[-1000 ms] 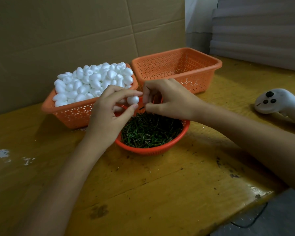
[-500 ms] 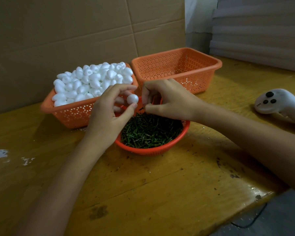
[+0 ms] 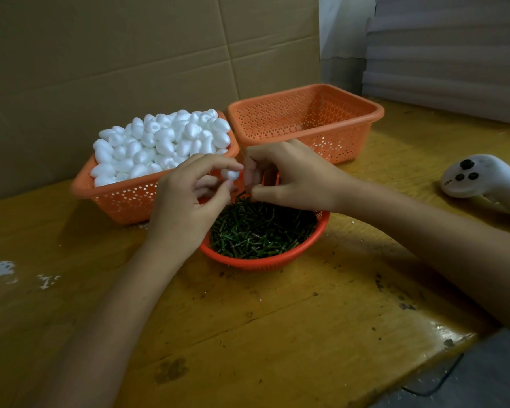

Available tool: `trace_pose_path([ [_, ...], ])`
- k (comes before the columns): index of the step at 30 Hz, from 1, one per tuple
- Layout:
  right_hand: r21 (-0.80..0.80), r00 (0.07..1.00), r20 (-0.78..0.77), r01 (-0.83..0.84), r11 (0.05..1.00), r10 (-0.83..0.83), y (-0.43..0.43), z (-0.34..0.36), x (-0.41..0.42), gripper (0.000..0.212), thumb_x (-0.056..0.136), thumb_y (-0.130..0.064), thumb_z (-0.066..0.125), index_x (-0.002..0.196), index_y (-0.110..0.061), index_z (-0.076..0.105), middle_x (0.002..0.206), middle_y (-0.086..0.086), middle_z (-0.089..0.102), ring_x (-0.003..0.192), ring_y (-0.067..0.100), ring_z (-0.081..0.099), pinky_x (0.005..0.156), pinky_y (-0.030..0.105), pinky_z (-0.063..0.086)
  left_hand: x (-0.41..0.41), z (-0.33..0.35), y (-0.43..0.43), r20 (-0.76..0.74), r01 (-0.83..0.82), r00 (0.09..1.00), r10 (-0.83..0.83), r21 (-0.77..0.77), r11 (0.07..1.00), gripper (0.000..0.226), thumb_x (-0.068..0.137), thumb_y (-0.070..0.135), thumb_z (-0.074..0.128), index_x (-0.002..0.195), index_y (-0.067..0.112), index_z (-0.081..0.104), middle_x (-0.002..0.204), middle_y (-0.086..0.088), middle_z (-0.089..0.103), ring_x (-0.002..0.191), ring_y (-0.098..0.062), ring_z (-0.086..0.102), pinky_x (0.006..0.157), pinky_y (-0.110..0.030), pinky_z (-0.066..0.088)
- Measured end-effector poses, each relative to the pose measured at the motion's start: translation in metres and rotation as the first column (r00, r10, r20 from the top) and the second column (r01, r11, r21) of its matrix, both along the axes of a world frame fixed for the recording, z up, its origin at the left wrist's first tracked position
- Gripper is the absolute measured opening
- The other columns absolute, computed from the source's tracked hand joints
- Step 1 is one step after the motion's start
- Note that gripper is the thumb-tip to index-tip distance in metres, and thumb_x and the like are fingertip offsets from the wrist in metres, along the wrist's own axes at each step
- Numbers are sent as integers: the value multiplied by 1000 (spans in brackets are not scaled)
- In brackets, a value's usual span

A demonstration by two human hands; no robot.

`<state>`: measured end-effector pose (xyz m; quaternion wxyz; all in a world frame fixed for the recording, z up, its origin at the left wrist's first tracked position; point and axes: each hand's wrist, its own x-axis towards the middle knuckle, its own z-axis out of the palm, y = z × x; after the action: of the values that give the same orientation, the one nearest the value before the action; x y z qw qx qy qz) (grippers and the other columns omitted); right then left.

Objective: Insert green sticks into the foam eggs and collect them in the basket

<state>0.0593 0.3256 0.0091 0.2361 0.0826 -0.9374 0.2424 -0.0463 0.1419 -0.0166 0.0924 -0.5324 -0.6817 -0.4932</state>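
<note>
Checking grip first: L hand (image 3: 186, 207) has the foam egg (image 3: 229, 174) pinched btw thumb & index tip, held up over the far edge of the round basket (image 3: 262, 262); what abt the R hand (image 3: 292, 178)? (K)

Thumb & forefinger closed tight on what looks like a green stick (image 3: 243, 195), tip just beside the egg; not in yet afaict; too small to be sure (M)

What could go wrong from here? (K)

Stick goes in off-centre & pokes out the side, bc the egg's only held by two fingertips & could roll; push too hard & the foam prob dents or splits; lose the pinch & it drops into the loose sticks (image 3: 259, 231) below, not the empty basket (image 3: 306, 113) behind the R hand (M)

Supply ok? (K)

Yep; egg basket (image 3: 124, 198) is heaped, just beside the round one; controller (image 3: 477, 178) sits well apart on the table (image 3: 277, 334), no issue (M)

Vs a sec ago? (K)

Hardly anything; egg in same pinch, same spot; baskets unmoved; R thumb a touch lower toward the sticks (M)
</note>
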Motion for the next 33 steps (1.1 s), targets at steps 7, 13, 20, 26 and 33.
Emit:
trace_pose_path([
  [7,12,1000,9,-24,1000,24,1,0,0,10,82,-10,75,88,-14,69,83,-11,72,78,-1,66,77,29,54,0,-1,0,64,-12,998,11,5,1000,36,97,0,71,125,22,70,120,2,75,103,-12,77,87,-40,65],
  [13,1,999,14,-49,999,49,1,0,0,10,82,-8,75,89,-12,68,84,-8,74,81,4,70,80,38,55,2,0,-2,103,-25,994,22,26,999,32,94,3,77,116,25,70,119,7,76,102,-11,77,87,-40,65],
  [20,22,998,27,-59,998,58,1,1,1,11,84,-10,78,92,-12,71,86,-8,75,83,4,70,81,35,54,5,3,-2,125,-17,992,7,75,997,35,91,8,82,108,32,63,113,9,79,102,-11,77,86,-31,64],
  [26,21,997,38,-65,998,64,0,1,2,10,85,-8,77,92,-11,71,87,-7,76,84,5,71,83,36,54,5,2,-1,116,-48,992,39,73,996,27,89,6,83,101,23,66,114,7,77,103,-10,77,87,-26,62],
  [33,15,997,49,-68,998,67,0,1,2,11,84,-7,77,92,-12,71,87,-8,76,84,4,71,83,34,54,7,3,-1,85,-56,995,50,79,995,23,88,1,82,104,10,67,113,0,74,101,-11,76,85,-24,62],
])
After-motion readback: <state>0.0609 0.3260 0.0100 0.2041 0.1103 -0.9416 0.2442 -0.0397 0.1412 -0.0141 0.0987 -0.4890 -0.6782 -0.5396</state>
